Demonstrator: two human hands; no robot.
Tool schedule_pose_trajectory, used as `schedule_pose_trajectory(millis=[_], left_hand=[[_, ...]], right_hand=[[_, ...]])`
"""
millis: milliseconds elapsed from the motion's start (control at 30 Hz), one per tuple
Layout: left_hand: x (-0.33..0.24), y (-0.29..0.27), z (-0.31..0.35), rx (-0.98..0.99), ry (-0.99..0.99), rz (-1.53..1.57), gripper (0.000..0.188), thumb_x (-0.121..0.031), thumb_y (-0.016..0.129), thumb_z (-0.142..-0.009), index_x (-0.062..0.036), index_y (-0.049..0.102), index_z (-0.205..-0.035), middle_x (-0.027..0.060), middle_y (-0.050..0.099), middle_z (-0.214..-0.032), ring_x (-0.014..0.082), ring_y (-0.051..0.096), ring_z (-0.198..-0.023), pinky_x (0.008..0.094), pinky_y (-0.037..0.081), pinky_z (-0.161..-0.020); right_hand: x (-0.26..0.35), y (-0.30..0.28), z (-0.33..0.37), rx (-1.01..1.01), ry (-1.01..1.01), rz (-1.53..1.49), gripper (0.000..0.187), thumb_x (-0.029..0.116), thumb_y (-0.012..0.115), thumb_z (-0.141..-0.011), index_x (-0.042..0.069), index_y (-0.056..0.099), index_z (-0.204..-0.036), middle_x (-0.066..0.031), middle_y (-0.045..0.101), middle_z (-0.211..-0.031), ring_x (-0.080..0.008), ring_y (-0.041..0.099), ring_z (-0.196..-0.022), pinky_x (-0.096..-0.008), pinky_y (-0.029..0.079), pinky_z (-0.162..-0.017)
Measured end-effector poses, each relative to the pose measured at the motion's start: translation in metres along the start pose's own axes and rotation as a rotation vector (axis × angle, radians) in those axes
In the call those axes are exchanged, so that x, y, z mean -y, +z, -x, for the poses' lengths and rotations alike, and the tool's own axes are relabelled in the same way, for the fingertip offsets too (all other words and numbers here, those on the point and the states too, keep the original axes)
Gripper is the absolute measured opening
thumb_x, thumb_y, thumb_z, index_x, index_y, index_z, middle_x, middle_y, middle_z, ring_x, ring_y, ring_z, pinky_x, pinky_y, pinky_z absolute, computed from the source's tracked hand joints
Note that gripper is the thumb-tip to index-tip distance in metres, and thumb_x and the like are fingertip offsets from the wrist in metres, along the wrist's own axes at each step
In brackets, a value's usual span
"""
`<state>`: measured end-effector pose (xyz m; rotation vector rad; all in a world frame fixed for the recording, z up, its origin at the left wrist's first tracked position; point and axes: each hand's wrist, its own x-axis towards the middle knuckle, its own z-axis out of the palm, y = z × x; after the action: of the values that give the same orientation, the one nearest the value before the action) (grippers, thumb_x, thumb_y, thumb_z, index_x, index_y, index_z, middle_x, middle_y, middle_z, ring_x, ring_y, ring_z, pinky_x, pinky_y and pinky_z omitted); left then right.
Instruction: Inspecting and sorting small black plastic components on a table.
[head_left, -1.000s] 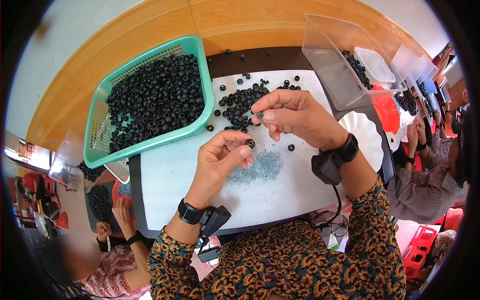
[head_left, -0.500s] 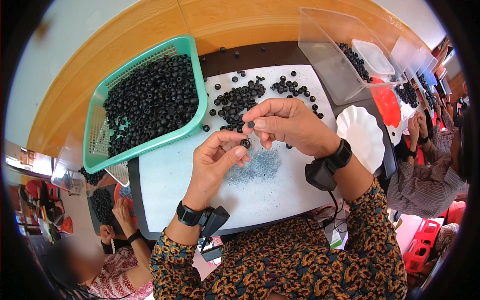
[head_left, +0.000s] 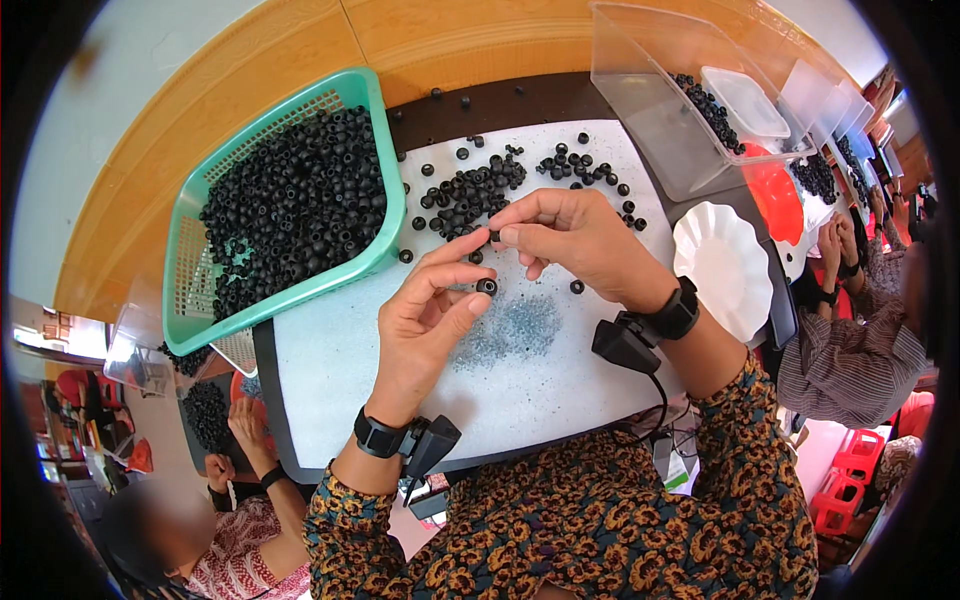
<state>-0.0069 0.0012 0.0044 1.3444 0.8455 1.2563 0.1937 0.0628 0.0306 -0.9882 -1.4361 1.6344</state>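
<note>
Over the white sheet [head_left: 335, 385] my two hands come close together. My right hand [head_left: 585, 245] pinches a small black bead [head_left: 495, 237] between thumb and index finger. At the fingertips of my left hand [head_left: 415, 325] is another black bead [head_left: 487, 287], its hole turned upward, and the left index finger reaches up to the right hand's bead. Beneath the hands lies a loose patch of tiny bluish clear beads [head_left: 525, 325]. Beyond them, a cluster of black beads [head_left: 470, 195] is spread over the sheet.
A green basket [head_left: 393, 225] heaped with black beads stands at the left. A white scalloped dish [head_left: 715, 265] sits on the right, below a clear plastic bin [head_left: 640, 110] containing black beads. A red bowl [head_left: 772, 205] lies beyond it. Co-workers' hands [head_left: 245, 425] show on both sides.
My right hand has shifted slightly up and left. My left index finger has stretched up to the right hand's bead, while the left hand's own bead stays at its fingertips.
</note>
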Motion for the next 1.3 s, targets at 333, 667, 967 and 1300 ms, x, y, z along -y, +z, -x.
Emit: schedule_pose_trajectory(millis=[333, 667, 967, 1300], left_hand=[[-0.001, 0.001, 0.0, 0.03, -0.045, 0.026, 0.02, -0.007, 0.065, -0.088, -0.0003, 0.063, -0.107, 0.0184, 0.05, -0.137, 0.0213, 0.061, -0.108, 0.0314, 0.053, -0.086], [0.0, -0.002, 0.005, -0.026, -0.181, 0.13, 0.021, -0.006, 0.063, -0.092, 0.0007, 0.06, -0.111, 0.0057, 0.066, -0.098, 0.0132, 0.064, -0.087, 0.0245, 0.051, -0.076], [0.001, 0.0, 0.004, 0.004, -0.183, 0.133, 0.021, -0.007, 0.062, -0.093, 0.0011, 0.06, -0.112, 0.0074, 0.067, -0.098, 0.0124, 0.064, -0.083, 0.0245, 0.052, -0.074], [0.0, 0.0, 0.005, 0.013, -0.184, 0.087, 0.022, -0.005, 0.061, -0.092, 0.0009, 0.061, -0.114, 0.008, 0.067, -0.097, 0.013, 0.065, -0.084, 0.0253, 0.052, -0.075]], right_hand=[[-0.002, 0.001, 0.001, -0.01, -0.033, 0.076, 0.021, 0.013, 0.063, -0.09, -0.004, 0.067, -0.103, -0.0042, 0.064, -0.074, -0.0081, 0.058, -0.063, -0.0214, 0.049, -0.058], [0.009, 0.012, 0.024, 0.028, -0.157, 0.248, 0.014, 0.002, 0.064, -0.088, -0.003, 0.066, -0.101, -0.0022, 0.065, -0.086, -0.0054, 0.058, -0.074, -0.0213, 0.048, -0.066], [0.006, 0.018, 0.028, 0.001, -0.404, 0.544, 0.013, 0.003, 0.066, -0.082, 0.0, 0.066, -0.094, -0.01, 0.065, -0.078, -0.0155, 0.062, -0.066, -0.0277, 0.05, -0.064], [0.007, 0.025, 0.03, 0.007, -0.683, 0.903, 0.016, -0.003, 0.066, -0.08, 0.003, 0.063, -0.094, -0.0099, 0.064, -0.086, -0.0231, 0.063, -0.075, -0.0301, 0.051, -0.064]])
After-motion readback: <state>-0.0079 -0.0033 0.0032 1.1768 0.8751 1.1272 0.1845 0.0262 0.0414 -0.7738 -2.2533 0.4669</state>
